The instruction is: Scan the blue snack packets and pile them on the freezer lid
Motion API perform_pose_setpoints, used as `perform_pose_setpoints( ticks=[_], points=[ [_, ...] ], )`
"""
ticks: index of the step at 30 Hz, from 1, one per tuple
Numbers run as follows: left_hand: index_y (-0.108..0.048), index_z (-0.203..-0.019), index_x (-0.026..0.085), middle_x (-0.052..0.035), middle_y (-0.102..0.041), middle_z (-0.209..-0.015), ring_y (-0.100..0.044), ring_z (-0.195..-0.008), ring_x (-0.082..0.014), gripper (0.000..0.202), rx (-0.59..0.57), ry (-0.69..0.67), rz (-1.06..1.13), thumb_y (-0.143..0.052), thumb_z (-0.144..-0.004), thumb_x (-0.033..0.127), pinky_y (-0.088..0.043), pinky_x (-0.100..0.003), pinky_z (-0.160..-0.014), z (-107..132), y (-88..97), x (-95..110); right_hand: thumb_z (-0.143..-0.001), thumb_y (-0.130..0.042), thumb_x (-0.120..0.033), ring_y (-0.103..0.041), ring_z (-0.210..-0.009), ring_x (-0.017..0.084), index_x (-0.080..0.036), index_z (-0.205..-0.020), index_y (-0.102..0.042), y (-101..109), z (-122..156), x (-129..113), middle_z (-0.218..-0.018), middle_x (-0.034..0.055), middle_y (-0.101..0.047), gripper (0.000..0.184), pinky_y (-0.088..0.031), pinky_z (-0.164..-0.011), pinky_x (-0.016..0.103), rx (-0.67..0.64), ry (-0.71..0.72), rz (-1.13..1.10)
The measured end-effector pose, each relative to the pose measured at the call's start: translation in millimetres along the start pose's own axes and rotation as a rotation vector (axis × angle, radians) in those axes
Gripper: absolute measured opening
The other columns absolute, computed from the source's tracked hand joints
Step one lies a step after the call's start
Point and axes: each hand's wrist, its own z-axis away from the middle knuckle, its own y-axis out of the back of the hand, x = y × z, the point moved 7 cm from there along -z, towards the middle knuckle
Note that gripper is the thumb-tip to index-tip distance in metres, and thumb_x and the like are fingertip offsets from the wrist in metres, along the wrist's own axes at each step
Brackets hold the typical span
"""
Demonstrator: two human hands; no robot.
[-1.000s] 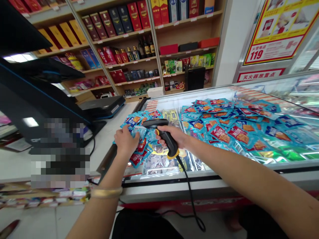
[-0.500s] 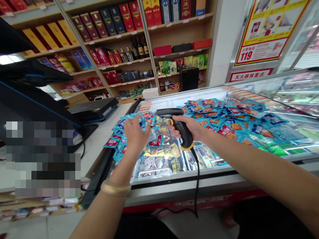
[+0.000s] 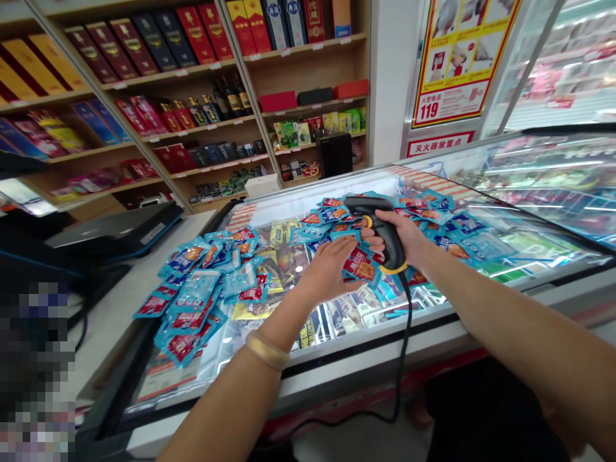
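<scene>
My right hand (image 3: 402,237) is wrapped round the grip of a black and yellow barcode scanner (image 3: 391,247), its head raised above a pile of small blue snack packets (image 3: 332,215). Left of it, my left hand (image 3: 330,269) reaches over the glass with fingers and thumb apart. A red-fronted snack packet (image 3: 360,264) lies just beyond those fingers; whether they touch it I cannot tell. Another heap of blue and red snack packets (image 3: 197,292) lies on the left side of the glass. From the scanner a black cable (image 3: 407,340) hangs over the front edge.
Under the packets is a glass-topped freezer (image 3: 283,215) with packaged goods inside. A counter with a dark, flat device (image 3: 120,228) stands at the left, beside a screen. Behind are shelves (image 3: 192,70) of boxes and bottles. A fire-safety poster (image 3: 464,64) hangs at the right.
My left hand has moved right, from the left heap to the pile by the scanner. It has left the left heap's packets behind. The view has shifted right; the scanner stays in my right hand.
</scene>
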Motion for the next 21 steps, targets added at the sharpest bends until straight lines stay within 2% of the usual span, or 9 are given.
perform_pose_setpoints(
  ticks=[3, 6, 8, 13, 16, 21],
  points=[
    [-0.042, -0.148, 0.024, -0.0131, -0.044, -0.154, -0.035, -0.145, -0.0336, 0.08, -0.053, -0.01, -0.022, -0.074, -0.077, 0.042, -0.027, -0.055, -0.118, 5, -2.8, 3, -0.087, -0.059, -0.031, -0.04, -0.047, 0.009, -0.017, -0.085, -0.055, -6, -1, 1, -0.064, 0.0002, -0.051, 0.015, -0.039, -0.041, 0.02, -0.017, 0.011, -0.01],
    [-0.052, -0.142, 0.029, -0.0108, -0.043, -0.155, -0.035, -0.144, -0.0384, 0.076, -0.073, -0.008, -0.066, -0.077, -0.073, 0.049, -0.029, -0.06, -0.116, 10, -0.9, 4, -0.086, -0.06, -0.031, -0.04, -0.046, 0.01, -0.017, -0.085, -0.055, -8, -2, 3, -0.064, 0.0005, -0.052, 0.014, -0.04, -0.041, 0.02, -0.022, -0.005, -0.006],
    [-0.058, -0.136, 0.028, -0.0121, -0.045, -0.153, -0.038, -0.142, -0.0374, 0.066, -0.06, -0.018, -0.079, -0.076, -0.075, 0.049, -0.032, -0.058, -0.115, 13, 1.3, 4, -0.085, -0.06, -0.032, -0.04, -0.046, 0.01, -0.018, -0.085, -0.055, -7, -3, 4, -0.065, 0.0005, -0.052, 0.015, -0.04, -0.04, 0.021, -0.017, -0.01, 0.006],
    [-0.064, -0.126, 0.021, -0.0146, -0.058, -0.14, -0.05, -0.133, -0.0304, 0.041, -0.002, -0.13, -0.027, -0.065, -0.086, 0.03, -0.039, -0.053, -0.112, 16, 7.3, 10, -0.084, -0.062, -0.033, -0.04, -0.047, 0.01, -0.018, -0.085, -0.057, -4, -3, 5, -0.065, 0.0008, -0.052, 0.016, -0.04, -0.041, 0.021, -0.012, -0.006, 0.03],
    [-0.062, -0.127, 0.022, -0.0131, -0.063, -0.132, -0.057, -0.123, -0.0277, 0.042, -0.012, -0.158, 0.001, -0.063, -0.085, 0.026, -0.046, -0.049, -0.106, 17, 9.0, 13, -0.083, -0.063, -0.033, -0.041, -0.048, 0.01, -0.018, -0.085, -0.057, -5, -3, 5, -0.065, 0.0006, -0.052, 0.017, -0.04, -0.042, 0.022, -0.019, -0.003, 0.039],
    [-0.062, -0.13, 0.023, -0.013, -0.062, -0.131, -0.059, -0.118, -0.0297, 0.052, -0.024, -0.116, -0.092, -0.072, -0.08, 0.031, -0.048, -0.048, -0.102, 17, 10.5, 18, -0.083, -0.063, -0.033, -0.04, -0.048, 0.01, -0.018, -0.085, -0.056, -6, -3, 6, -0.065, 0.0006, -0.052, 0.017, -0.039, -0.042, 0.021, -0.025, -0.009, 0.049]
  ],
)
